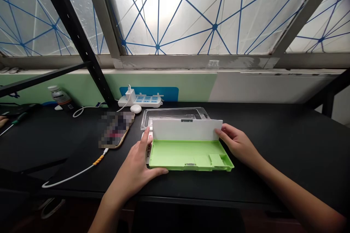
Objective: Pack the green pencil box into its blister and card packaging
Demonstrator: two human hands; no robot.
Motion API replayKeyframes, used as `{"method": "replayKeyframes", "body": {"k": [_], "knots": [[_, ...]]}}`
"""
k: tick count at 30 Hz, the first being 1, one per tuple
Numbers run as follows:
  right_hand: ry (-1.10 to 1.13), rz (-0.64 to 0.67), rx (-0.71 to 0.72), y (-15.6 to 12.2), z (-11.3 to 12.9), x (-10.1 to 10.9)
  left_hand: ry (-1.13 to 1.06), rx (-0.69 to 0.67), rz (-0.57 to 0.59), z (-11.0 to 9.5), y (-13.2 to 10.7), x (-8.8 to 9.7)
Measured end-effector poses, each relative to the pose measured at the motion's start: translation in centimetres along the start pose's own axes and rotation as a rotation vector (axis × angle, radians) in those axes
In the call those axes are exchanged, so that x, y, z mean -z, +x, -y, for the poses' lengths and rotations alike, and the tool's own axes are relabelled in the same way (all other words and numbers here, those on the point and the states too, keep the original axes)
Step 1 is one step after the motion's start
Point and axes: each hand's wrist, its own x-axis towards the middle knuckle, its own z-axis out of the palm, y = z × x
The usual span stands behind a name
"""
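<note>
A light green pencil box (188, 156) lies open on the black table (273, 145), its white lid (187, 129) standing up at the back. The tray inside looks empty. My left hand (136, 165) grips the box's left end, thumb along the front edge and a finger up at the lid's left corner. My right hand (237, 143) holds the right end, fingers touching the lid's right edge. A clear plastic tray (164, 113) lies flat just behind the box. A printed card or package shows partly under the box's left end.
A phone (116, 129) with a white charging cable (71, 175) lies left of the box. A white power strip (142, 100) and a small white round object (136, 108) sit at the back wall. A bottle (60, 98) and a screwdriver (15, 121) are at far left.
</note>
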Motion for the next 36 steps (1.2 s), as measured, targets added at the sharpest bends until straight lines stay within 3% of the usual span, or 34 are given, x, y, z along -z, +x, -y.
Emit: {"method": "replayKeyframes", "body": {"k": [6, 9, 15, 21, 25, 27, 30, 32, 36], "knots": [[-0.078, 0.185, 0.279, -3.2, -1.7, 1.4, 0.008, -0.019, -0.045, 0.0, 0.2, 0.3], [-0.146, 0.221, 0.294, -4.2, -1.5, 1.4, -0.011, -0.016, -0.072, 0.1, 0.3, 0.3], [-0.338, 0.088, 0.232, -3.3, -0.9, 0.3, 0.005, -0.134, -0.03, 0.2, 0.7, 0.3], [-0.522, 0.094, 0.113, -1.7, -0.8, 0.0, 0.092, -0.057, -0.022, 0.0, 1.0, 0.0], [-0.767, -0.098, 0.263, -1.6, 0.5, -0.4, 0.123, -0.083, -0.08, 0.5, 0.9, -0.4], [-0.892, -0.136, 0.397, -1.4, 2.2, -1.3, 0.127, -0.095, -0.094, 0.6, 0.8, -0.6], [-0.925, -0.011, 0.52, -0.6, 5.2, -4.1, 0.117, -0.104, -0.108, 0.7, 0.6, -0.8], [-0.893, 0.054, 0.542, 0.1, 6.9, -6.3, 0.118, -0.122, -0.119, 0.8, 0.6, -0.9], [-0.803, 0.043, 0.497, 1.0, 7.9, -9.2, 0.144, -0.174, -0.098, 1.1, 0.7, -1.0]]}}
